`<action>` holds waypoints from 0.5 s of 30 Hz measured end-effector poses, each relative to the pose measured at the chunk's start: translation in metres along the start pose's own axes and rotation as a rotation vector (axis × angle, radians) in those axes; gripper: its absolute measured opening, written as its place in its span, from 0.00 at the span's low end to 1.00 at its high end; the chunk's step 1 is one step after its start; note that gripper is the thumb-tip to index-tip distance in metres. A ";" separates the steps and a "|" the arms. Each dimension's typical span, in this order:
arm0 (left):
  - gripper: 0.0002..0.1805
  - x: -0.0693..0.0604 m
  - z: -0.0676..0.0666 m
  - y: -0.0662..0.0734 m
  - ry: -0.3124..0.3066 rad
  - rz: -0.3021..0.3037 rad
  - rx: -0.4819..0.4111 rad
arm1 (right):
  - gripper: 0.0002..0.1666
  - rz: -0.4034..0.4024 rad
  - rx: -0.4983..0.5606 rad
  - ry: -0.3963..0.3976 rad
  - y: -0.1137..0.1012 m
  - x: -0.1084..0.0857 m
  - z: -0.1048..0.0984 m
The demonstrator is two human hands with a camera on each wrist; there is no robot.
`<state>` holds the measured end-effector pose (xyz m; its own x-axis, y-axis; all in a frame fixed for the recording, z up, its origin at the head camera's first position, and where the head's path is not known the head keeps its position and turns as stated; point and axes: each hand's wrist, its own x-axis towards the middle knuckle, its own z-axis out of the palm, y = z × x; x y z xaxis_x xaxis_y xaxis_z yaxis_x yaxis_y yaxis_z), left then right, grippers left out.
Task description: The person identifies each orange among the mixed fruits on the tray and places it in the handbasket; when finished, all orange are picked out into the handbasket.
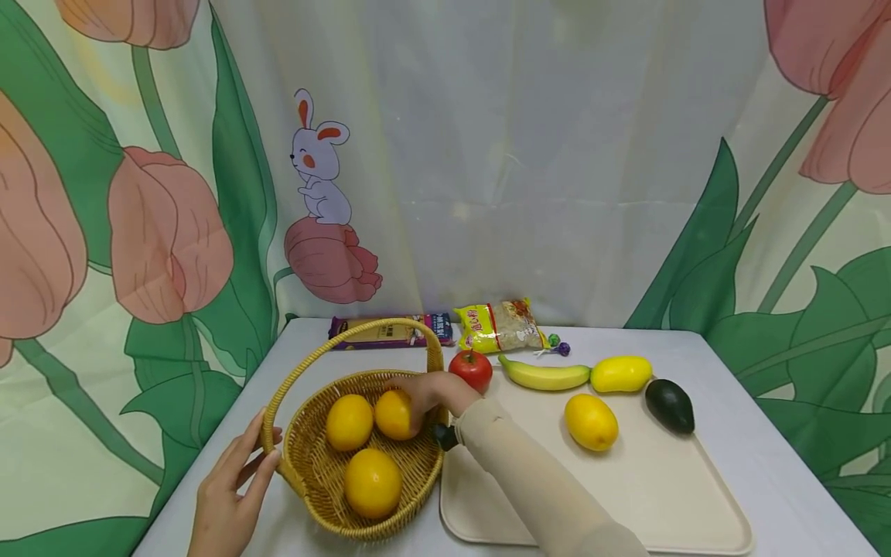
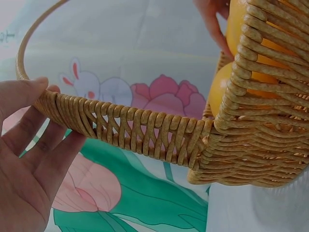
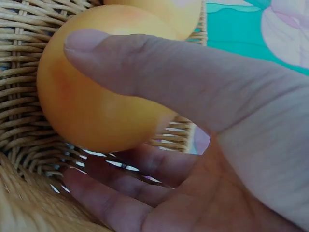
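Note:
A wicker basket (image 1: 362,532) stands on the left side of the table, its arched handle (image 1: 278,387) upright. My left hand (image 1: 233,487) holds the handle's left side between thumb and fingers, as the left wrist view also shows. Inside the basket lie three oranges. My right hand (image 1: 426,393) reaches in from the right and grips the back-right orange (image 1: 392,414). In the right wrist view, the thumb lies across that orange (image 3: 106,116) with the fingers beneath it. Another orange (image 1: 349,422) sits to its left, and the third orange (image 1: 373,483) is nearer the front.
Right of the basket lies a beige tray (image 1: 668,495). A tomato (image 1: 471,371), banana (image 1: 544,377), yellow mango-like fruit (image 1: 621,374), lemon (image 1: 591,422) and avocado (image 1: 670,406) are on or along it. Behind are a purple packet (image 1: 390,333), a yellow bag (image 1: 501,326) and lollipops (image 1: 560,347).

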<state>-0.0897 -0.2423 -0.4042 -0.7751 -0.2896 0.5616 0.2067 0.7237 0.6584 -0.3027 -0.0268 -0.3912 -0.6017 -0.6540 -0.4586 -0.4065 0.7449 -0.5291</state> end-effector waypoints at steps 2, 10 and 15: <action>0.37 0.000 0.001 0.000 0.005 0.017 -0.009 | 0.56 -0.023 -0.005 0.021 -0.001 -0.005 -0.002; 0.36 0.000 0.001 -0.003 0.013 0.031 -0.014 | 0.53 -0.105 0.091 0.057 -0.004 -0.031 -0.011; 0.36 0.000 0.001 -0.003 0.012 0.028 -0.015 | 0.52 -0.141 0.254 0.029 -0.005 -0.045 -0.017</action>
<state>-0.0910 -0.2440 -0.4068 -0.7614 -0.2767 0.5862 0.2375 0.7224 0.6495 -0.2851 0.0007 -0.3561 -0.5723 -0.7420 -0.3493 -0.3043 0.5876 -0.7498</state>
